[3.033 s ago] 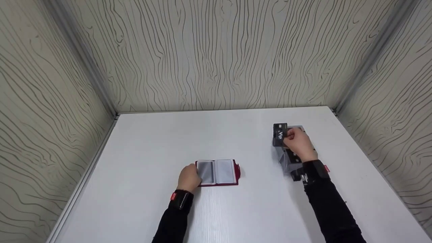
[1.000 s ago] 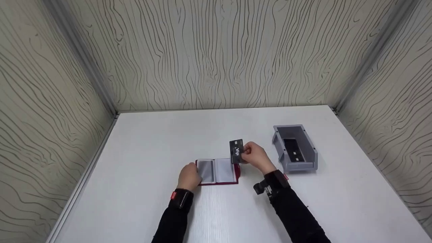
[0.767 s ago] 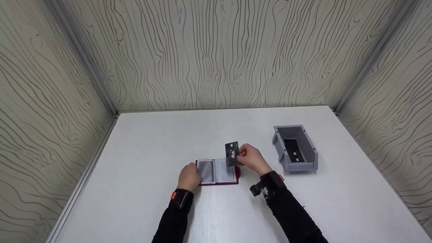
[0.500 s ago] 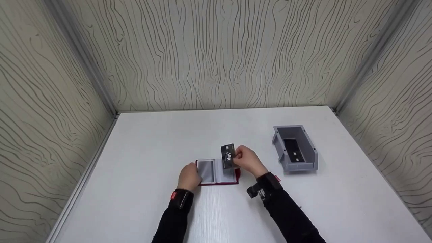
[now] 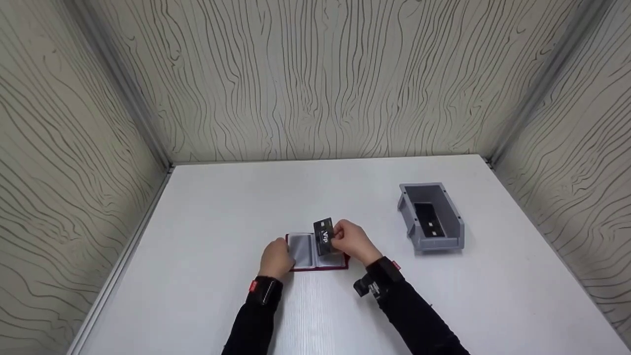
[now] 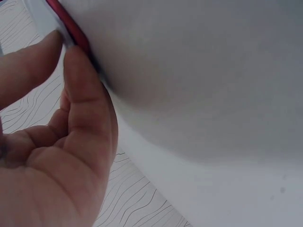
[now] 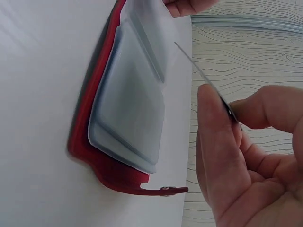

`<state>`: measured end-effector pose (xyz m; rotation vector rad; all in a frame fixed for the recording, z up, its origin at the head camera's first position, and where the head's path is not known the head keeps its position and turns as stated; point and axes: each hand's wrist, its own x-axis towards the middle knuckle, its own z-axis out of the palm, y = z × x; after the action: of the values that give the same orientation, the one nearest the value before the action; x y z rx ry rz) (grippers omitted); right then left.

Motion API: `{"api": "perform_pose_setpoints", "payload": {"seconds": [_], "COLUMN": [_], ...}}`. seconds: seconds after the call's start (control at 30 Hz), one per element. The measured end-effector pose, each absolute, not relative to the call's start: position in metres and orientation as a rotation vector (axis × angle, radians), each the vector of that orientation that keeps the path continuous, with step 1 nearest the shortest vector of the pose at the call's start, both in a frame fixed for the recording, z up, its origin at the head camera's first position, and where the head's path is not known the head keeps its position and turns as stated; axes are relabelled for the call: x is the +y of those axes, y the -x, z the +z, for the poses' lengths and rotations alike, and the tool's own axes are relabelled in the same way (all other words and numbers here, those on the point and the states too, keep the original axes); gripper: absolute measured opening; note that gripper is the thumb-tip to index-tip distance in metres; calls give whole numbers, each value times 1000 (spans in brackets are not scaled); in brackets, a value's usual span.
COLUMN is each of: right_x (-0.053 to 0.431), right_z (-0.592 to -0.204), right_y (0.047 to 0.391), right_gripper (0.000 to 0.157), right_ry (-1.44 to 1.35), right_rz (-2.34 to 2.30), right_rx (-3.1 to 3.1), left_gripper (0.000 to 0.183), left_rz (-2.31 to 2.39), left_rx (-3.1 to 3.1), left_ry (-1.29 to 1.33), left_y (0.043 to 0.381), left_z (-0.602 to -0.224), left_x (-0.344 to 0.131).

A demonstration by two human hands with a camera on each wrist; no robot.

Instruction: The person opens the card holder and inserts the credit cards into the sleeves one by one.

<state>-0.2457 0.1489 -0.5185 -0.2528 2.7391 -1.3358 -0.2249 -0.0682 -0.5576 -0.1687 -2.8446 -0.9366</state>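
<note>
Currently, the left hand (image 5: 276,259) pinches the card holder (image 5: 300,249); the right hand (image 5: 356,241) pinches a card (image 5: 324,237) above it. Likely step: positioning; next move probably requires aligning card with pocket (image 7: 130,94).

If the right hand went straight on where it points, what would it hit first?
Beyond the card in the right hand, probably the clear sleeves of the red card holder, though depth is unclear; it might pass above.

Wood-patterned walls (image 5: 315,79) around white table (image 5: 227,202)
</note>
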Motion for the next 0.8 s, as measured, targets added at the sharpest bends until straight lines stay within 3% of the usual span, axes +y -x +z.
{"api": "perform_pose_setpoints", "payload": {"seconds": [0.8], "right_x": [135], "right_z": [-539], "right_y": [244], "right_gripper": [14], "right_ry": [218], "right_rz": [-1288], "right_rx": [2687], "left_gripper": [21], "left_rz": [-957], "left_rx": [-2838], "left_ry": [171], "left_y": [222], "left_z": [-556], "left_x": [-69]}}
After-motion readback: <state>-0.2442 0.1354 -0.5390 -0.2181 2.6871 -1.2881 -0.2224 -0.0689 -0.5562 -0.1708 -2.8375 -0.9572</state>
